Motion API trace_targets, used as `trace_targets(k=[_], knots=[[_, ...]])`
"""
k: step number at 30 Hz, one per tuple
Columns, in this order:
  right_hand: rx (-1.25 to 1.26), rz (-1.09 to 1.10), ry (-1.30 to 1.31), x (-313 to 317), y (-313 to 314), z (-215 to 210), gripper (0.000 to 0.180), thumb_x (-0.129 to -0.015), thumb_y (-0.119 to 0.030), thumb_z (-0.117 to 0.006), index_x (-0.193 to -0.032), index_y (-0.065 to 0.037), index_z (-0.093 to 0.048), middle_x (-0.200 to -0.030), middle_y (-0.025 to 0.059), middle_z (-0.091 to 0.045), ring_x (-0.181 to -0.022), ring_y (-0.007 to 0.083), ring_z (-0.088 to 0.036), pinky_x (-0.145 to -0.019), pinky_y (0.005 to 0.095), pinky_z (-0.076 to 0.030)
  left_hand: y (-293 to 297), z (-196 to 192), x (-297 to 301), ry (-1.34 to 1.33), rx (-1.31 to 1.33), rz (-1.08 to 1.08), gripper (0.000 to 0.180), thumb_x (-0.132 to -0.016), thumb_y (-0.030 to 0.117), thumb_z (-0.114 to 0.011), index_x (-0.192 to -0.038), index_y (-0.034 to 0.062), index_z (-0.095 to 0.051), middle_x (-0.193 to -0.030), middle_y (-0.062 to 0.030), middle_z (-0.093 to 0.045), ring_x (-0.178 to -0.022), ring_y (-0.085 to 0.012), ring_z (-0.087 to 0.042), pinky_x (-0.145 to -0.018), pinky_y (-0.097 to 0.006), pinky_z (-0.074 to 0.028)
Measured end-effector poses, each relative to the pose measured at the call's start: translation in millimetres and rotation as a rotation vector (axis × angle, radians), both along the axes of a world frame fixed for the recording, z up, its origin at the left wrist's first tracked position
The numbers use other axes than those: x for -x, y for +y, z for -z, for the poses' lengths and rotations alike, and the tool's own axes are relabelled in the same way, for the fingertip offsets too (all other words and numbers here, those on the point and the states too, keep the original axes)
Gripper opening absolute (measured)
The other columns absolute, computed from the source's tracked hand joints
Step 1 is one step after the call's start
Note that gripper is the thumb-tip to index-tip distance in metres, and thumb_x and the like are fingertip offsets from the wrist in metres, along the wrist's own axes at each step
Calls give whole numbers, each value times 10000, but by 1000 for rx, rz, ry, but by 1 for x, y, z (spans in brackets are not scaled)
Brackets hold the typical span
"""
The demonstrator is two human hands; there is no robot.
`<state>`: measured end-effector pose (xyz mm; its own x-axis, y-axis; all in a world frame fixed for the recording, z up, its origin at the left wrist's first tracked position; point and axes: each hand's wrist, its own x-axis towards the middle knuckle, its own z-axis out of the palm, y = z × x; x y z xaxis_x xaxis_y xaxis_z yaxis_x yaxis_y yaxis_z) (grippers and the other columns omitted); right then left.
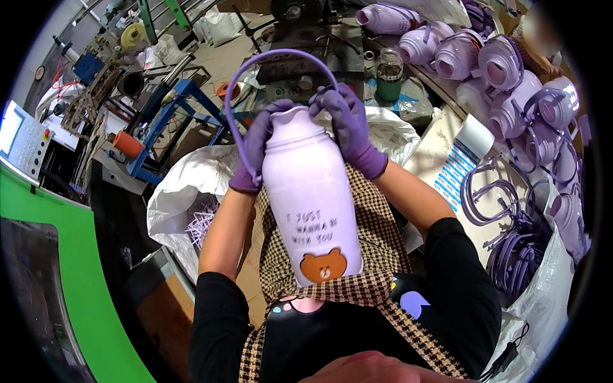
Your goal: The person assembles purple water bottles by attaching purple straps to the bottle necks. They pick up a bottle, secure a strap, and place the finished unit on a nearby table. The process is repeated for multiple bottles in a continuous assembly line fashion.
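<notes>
A lavender plastic jug body (310, 198), with a brown bear's head and dark lettering printed on it, stands tilted against my checked apron, its open neck pointing away from me. My left hand (260, 137), in a purple glove, is closed around the left side of the neck and shoulder. A purple strap handle (233, 96) arches from beside the left wrist over to my right hand. The gloved right hand (348, 121) has its fingers curled at the neck's right side, around the handle's far end. Its fingertips partly hide how the handle meets the jug.
Several lavender jugs (501, 64) lie piled at the right. Below them are bundled purple handles (517, 258) and a roll of blue-and-white labels (476, 137). A glass jar (389, 75) holds green liquid. A white sack (169, 201) of scraps and a blue metal frame (182, 105) are at left.
</notes>
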<state>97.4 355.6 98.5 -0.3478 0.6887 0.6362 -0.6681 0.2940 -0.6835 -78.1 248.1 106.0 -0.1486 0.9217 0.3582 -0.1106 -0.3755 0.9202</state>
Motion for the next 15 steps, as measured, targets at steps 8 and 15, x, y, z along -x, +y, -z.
trace_targets(k=[8, 15], knots=[[321, -692, 132, 3, 40, 67, 509, -1039, -392, -486, -1363, -1, -531, -1316, 137, -618, -1250, 251, -576, -1113, 392, -413, -12, 1, -10, -251, -199, 67, 348, -1057, 275, -448, -940, -8, -614, -1341, -187, -622, -1250, -298, -584, -1109, -414, -411], [572, -1102, 298, 2, 31, 50, 730, -997, -634, -454, -1287, 17, -616, -1169, 150, -696, -1090, 246, -651, -995, 384, -511, -28, -22, -7, 61, 37, -157, 328, -965, 161, -511, -663, 35, -488, -1303, -241, -636, -1209, -289, -595, -1085, -408, -426]])
